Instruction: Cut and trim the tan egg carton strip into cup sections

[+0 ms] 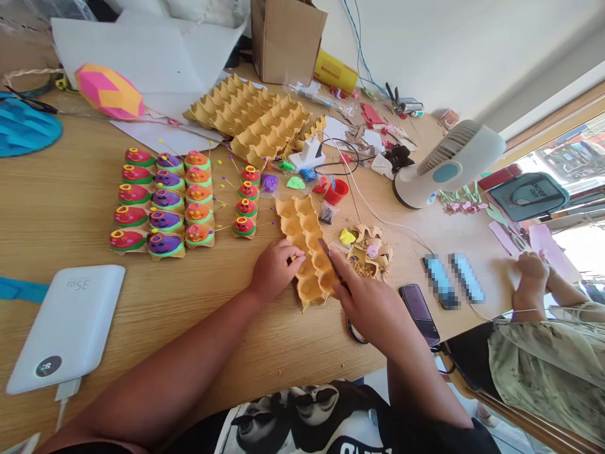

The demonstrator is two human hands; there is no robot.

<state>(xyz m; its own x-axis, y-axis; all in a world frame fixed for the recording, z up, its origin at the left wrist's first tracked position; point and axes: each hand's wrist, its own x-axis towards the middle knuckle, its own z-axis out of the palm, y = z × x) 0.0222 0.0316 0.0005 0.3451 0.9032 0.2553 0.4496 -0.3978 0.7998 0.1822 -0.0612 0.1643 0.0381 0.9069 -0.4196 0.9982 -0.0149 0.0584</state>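
A tan strip of egg carton point(309, 287) with two rows of cups lies on the table before me. My left hand point(276, 268) is closed, thumb and forefinger pinched at the strip's left edge. Over its right side, my right hand point(373, 306) is closed around a narrow dark blade-like tool point(336, 268). The blade lies along the right row of cups; most of its grip is hidden by my fingers. Just right of the strip are cut carton pieces point(378, 236) with crumbs, a yellow clay lump point(347, 237) and a pink lump point(372, 250).
Painted carton cups with faces point(165, 200) stand in rows to the left. Behind are egg trays point(269, 129), a red cup point(336, 190) and a power strip point(307, 156). A fan point(449, 164), phone point(418, 309) and another person's hands point(533, 268) are right; a power bank point(70, 321) is left.
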